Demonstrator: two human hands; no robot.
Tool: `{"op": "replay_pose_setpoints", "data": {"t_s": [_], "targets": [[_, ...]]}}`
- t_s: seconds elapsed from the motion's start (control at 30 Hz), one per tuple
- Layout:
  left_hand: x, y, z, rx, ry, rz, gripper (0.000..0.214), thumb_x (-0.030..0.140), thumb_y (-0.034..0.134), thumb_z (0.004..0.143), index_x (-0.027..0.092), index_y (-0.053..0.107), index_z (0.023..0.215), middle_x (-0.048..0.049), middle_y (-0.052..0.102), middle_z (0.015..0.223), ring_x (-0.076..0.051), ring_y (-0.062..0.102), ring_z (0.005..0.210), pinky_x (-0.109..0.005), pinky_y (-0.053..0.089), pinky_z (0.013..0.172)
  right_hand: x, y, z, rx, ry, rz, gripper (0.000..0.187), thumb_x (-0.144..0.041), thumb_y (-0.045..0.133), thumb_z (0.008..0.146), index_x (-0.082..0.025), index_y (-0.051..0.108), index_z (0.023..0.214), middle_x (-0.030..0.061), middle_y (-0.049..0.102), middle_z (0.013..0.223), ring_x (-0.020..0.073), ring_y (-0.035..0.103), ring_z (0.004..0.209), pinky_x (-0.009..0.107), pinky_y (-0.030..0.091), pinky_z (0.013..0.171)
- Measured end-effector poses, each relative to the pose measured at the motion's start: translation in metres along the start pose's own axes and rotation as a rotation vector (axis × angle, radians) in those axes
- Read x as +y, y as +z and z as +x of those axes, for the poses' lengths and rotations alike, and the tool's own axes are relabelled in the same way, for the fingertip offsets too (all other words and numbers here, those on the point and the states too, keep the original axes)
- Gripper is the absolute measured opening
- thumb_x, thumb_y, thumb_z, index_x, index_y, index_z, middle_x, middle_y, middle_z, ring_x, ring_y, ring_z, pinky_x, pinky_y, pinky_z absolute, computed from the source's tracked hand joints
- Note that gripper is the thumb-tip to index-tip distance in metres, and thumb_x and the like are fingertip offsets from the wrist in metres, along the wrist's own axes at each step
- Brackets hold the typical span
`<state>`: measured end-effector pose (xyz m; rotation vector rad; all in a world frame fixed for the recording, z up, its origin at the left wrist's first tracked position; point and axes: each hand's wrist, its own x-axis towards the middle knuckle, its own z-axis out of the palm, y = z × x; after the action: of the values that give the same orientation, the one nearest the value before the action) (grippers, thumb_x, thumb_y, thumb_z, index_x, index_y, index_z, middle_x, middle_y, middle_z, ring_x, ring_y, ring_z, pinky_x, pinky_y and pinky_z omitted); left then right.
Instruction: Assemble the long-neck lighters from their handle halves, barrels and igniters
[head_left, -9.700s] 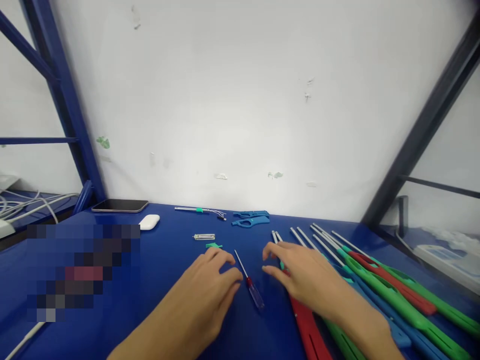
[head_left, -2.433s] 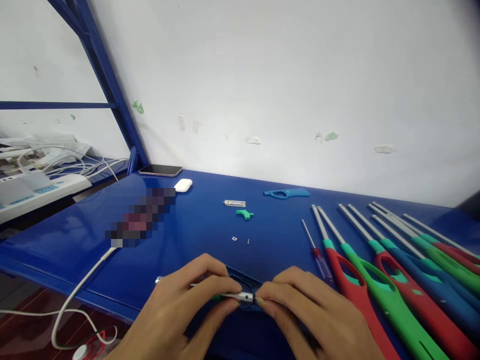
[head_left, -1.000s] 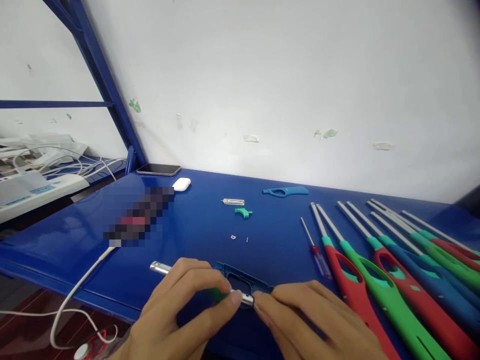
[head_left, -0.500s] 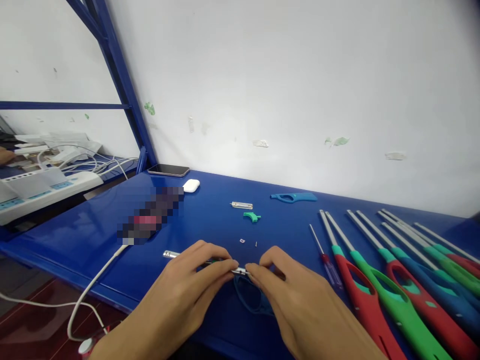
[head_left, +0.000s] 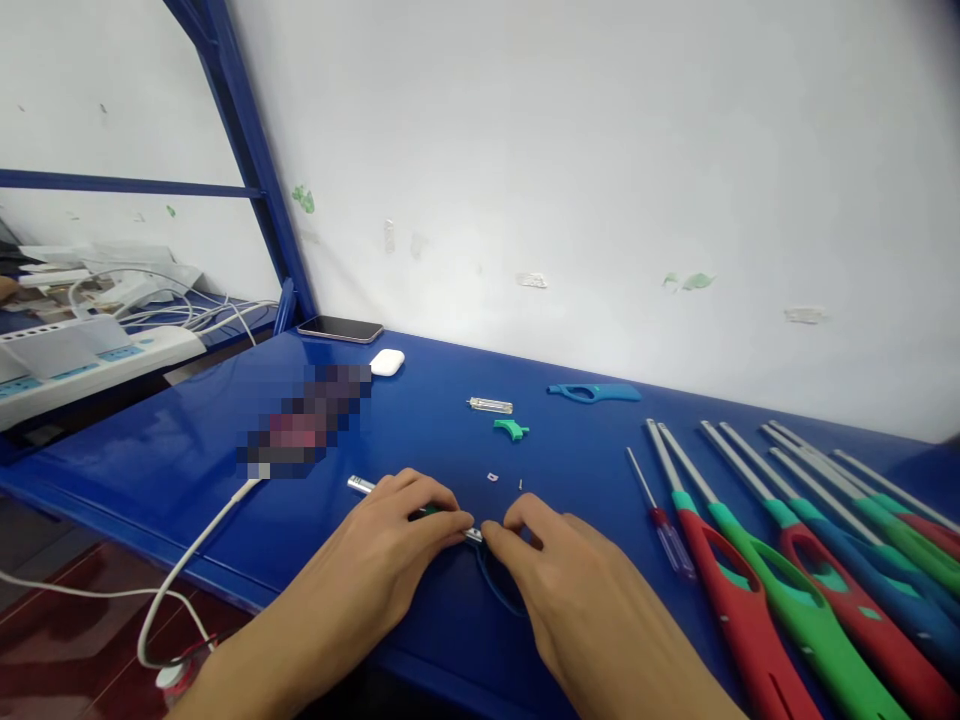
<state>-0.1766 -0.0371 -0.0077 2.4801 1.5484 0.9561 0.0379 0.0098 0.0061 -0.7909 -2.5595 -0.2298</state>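
In the head view, my left hand (head_left: 409,525) pinches a silver metal lighter tube (head_left: 361,485) whose far end points up and left. My right hand (head_left: 540,550) has its thumb and fingers closed at the tube's near end. A blue lighter handle shell (head_left: 499,590) lies beneath, partly hidden by my right hand. Beyond the hands are a small pale part (head_left: 493,477), a tiny screw (head_left: 520,484), a green trigger (head_left: 512,430) and a clear fuel tank (head_left: 491,405). Another blue handle shell (head_left: 600,394) rests farther back.
To the right, a screwdriver (head_left: 671,540) lies beside several long-necked lighters, including a red one (head_left: 735,610) and a green one (head_left: 806,610). A phone (head_left: 341,329), a white earphone case (head_left: 388,362) and a cabled, pixelated object (head_left: 304,425) occupy the left. A power strip (head_left: 150,352) stands beyond.
The view has shifted slightly, moving the table things a little right. My right fingertips have moved slightly left and up along the tube's end, and more of the tube shows past my left hand.
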Motion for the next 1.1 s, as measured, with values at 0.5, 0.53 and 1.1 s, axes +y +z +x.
{"op": "replay_pose_setpoints", "data": {"t_s": [0.5, 0.53, 1.1], "targets": [[0.004, -0.006, 0.004, 0.011, -0.161, -0.153, 0.026, 0.015, 0.061, 0.104, 0.027, 0.083, 0.097, -0.0018, 0.071, 0.103, -0.016, 0.069, 0.085, -0.025, 0.055, 0.07, 0.0, 0.002, 0.0, 0.025, -0.03, -0.008, 0.044, 0.008, 0.061, 0.072, -0.022, 0.077, 0.101, 0.0004, 0.067, 0.079, 0.0153, 0.059, 0.053, 0.03, 0.037, 0.051], [0.003, -0.006, 0.004, 0.01, -0.161, -0.149, 0.026, 0.015, 0.061, 0.104, 0.027, 0.083, 0.098, -0.0017, 0.071, 0.103, -0.016, 0.069, 0.085, -0.026, 0.055, 0.07, 0.0, 0.001, 0.0, 0.018, -0.022, 0.001, 0.041, 0.006, 0.063, 0.074, -0.023, 0.077, 0.099, -0.0003, 0.068, 0.078, 0.0153, 0.06, 0.052, 0.03, 0.037, 0.05], [0.005, -0.005, -0.002, -0.032, -0.212, -0.093, 0.027, 0.023, 0.054, 0.108, 0.03, 0.081, 0.106, -0.002, 0.065, 0.12, -0.016, 0.069, 0.091, -0.028, 0.055, 0.081, 0.03, -0.024, -0.052, 0.114, 0.077, 0.083, 0.049, -0.054, 0.035, 0.113, -0.03, 0.074, 0.096, -0.0023, 0.08, 0.087, 0.0167, 0.077, 0.07, 0.029, 0.062, 0.063]]}}
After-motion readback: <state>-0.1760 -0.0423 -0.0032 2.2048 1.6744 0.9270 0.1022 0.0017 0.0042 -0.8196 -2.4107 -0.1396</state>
